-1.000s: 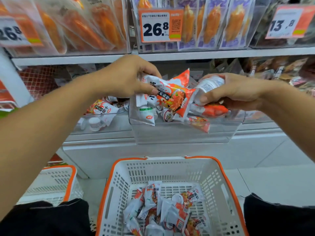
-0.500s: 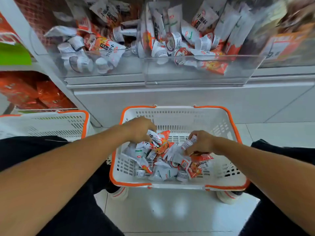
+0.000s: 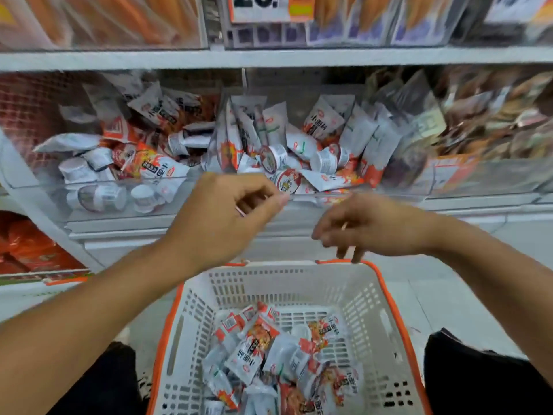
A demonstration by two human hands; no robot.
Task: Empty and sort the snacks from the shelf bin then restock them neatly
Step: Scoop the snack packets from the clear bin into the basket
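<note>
A clear shelf bin (image 3: 386, 194) in the middle of the shelf holds white and orange snack packets (image 3: 321, 121) and small round cups (image 3: 326, 158). Below it a white basket with an orange rim (image 3: 386, 298) stands on the floor with a pile of the same packets (image 3: 263, 348) in it. My left hand (image 3: 227, 217) is raised in front of the bin's front wall, fingers loosely curled, holding nothing. My right hand (image 3: 368, 226) hovers over the basket's far rim, fingers hanging relaxed and empty.
A second clear bin (image 3: 45, 187) to the left holds more packets and cups. The shelf above carries bagged orange snacks and a price tag (image 3: 269, 7). Brown packets (image 3: 493, 121) fill the bin on the right. Another white basket's rim (image 3: 62, 281) shows at the left. My knees flank the basket.
Both hands let go of the packets in the basket and rose empty toward the shelf bin. The camera tilted back up to the shelf.
</note>
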